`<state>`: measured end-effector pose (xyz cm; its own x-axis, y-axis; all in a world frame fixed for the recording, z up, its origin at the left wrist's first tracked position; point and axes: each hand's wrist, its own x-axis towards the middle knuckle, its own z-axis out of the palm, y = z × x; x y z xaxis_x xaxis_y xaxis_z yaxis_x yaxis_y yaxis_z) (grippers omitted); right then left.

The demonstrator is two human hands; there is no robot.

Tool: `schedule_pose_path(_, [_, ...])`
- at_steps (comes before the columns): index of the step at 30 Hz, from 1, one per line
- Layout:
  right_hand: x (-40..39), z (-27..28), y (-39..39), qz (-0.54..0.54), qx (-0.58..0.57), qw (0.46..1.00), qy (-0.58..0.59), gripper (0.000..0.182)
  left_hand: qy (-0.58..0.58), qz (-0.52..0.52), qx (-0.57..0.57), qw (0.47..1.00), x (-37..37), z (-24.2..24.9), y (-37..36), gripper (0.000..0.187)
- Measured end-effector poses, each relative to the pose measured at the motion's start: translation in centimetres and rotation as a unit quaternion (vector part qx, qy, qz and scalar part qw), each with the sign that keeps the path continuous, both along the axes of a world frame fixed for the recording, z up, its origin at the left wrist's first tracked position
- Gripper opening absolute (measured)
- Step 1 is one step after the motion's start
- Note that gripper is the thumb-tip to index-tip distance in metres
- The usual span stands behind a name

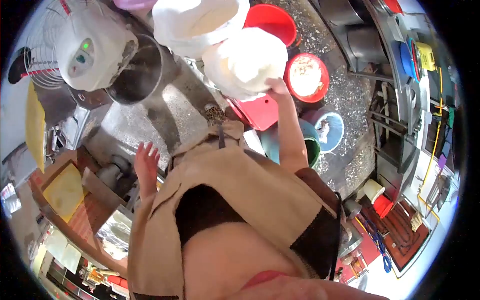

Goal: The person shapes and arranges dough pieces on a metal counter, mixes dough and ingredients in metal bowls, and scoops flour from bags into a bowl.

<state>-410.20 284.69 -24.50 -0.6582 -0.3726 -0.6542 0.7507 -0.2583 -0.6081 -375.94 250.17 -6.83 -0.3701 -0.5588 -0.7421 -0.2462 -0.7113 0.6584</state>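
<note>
My right hand (276, 86) reaches forward and has its fingers at the lower right edge of a bulging white bag or cloth-covered container (246, 60); the fingertips are washed out by glare. Behind it stands a larger white-lined container (200, 25). To the right of my right hand, a red bowl (325, 79) holds pale, chunky contents. A red lid or stool top (261, 113) lies just below the white bag. My left hand (146, 162) is raised at the left, its fingers spread and holding nothing.
A white mixer (90, 47) with a wire guard and a metal bowl (150, 70) stand at the upper left. A red basin (272, 21), a blue bucket (331, 131) and a green bucket (313, 145) are on the speckled floor. Metal shelving (387, 100) runs along the right.
</note>
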Motion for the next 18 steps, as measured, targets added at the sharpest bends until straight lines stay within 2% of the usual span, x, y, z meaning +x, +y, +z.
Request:
schedule_pose_path(1, [-0.7, -3.9, 1.1, 0.111, 0.075, 0.988, 0.074, 0.046, -0.002, -0.017, 0.005, 1.0, 0.2, -0.7, -0.3, 0.05])
schedule_pose_path(2, [0.2, 1.8, -0.8, 0.003, 0.011, 1.0, -0.002, 0.047, -0.006, -0.013, 0.005, 1.0, 0.3, 0.3, -0.1, 0.05])
schedule_pose_path(4, [1.2, 2.6, 0.3, -0.001, -0.055, 0.998, 0.019, 0.047, 0.026, -0.008, -0.022, 0.999, -1.6, 2.6, -0.3, 0.05])
schedule_pose_path(5, [1.6, 6.3, -0.9, -0.003, -0.049, 0.999, 0.007, 0.047, 0.045, 0.009, -0.043, 0.998, -1.3, 2.9, -0.3, 0.051])
schedule_pose_path(8, [1.1, 4.2, 0.6, 0.003, -0.018, 0.999, -0.026, 0.057, 0.038, 0.036, -0.02, 0.998, 1.9, 0.5, -0.9, 0.052])
schedule_pose_path(11, [-0.1, 5.7, -1.8, 0.09, -0.02, 0.994, 0.059, 0.051, 0.042, 0.101, -0.011, 0.994, 4.8, -0.3, -0.5, 0.052])
schedule_pose_path(12, [-0.4, 6.8, -3.4, 0.137, -0.019, 0.988, 0.069, 0.048, 0.048, 0.125, -0.018, 0.991, 6.1, -0.6, -0.2, 0.052])
schedule_pose_path(14, [0.1, 8.9, -8.5, 0.143, -0.033, 0.986, 0.079, 0.038, 0.068, 0.131, -0.014, 0.989, 8.1, -0.9, 0.7, 0.051])
schedule_pose_path(16, [1.0, 10.4, -14.5, 0.227, -0.006, 0.969, 0.101, 0.038, 0.06, 0.179, -0.013, 0.982, 10.2, -0.3, 1.6, 0.048])
schedule_pose_path(17, [-0.3, 6.5, -16.3, 0.307, 0.012, 0.917, 0.255, 0.032, 0.104, 0.218, -0.013, 0.97, 12.3, -0.5, 2.3, 0.05])
schedule_pose_path(18, [-0.6, 2.2, -19.5, 0.374, 0.009, 0.835, 0.404, 0.026, 0.109, 0.247, -0.03, 0.962, 13.8, 0.1, 3.1, 0.05])
